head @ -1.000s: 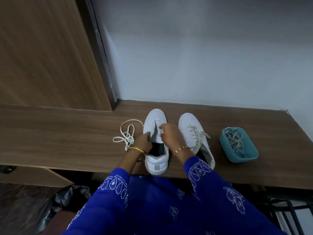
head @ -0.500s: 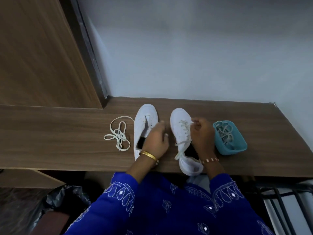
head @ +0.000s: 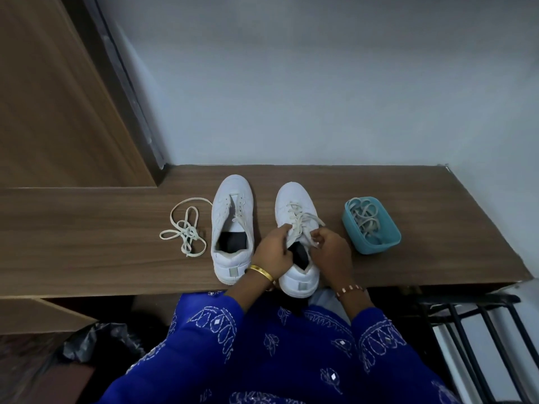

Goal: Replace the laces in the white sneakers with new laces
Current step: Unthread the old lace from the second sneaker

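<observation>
Two white sneakers stand side by side on the wooden shelf (head: pixel 408 258), toes pointing away from me. The left sneaker (head: pixel 232 217) has no lace in its eyelets. The right sneaker (head: pixel 296 205) still carries a cream lace (head: pixel 300 221). My left hand (head: pixel 272 253) grips the left side of that sneaker's opening near the lace. My right hand (head: pixel 331 252) pinches a lace end at the tied part. A loose cream lace (head: pixel 185 228) lies tangled on the shelf left of the sneakers.
A small teal tub (head: pixel 388 237) holding several coiled laces stands right of the sneakers. A wooden panel (head: pixel 58 112) rises at the left and a pale wall behind. A black metal rack (head: pixel 478 330) sits low at the right, a dark plastic bag (head: pixel 96 342) low at the left.
Both hands left the unlaced left sneaker and moved onto the laced right sneaker. The right sneaker now sits straighter and closer to me, with both hands at its lace.
</observation>
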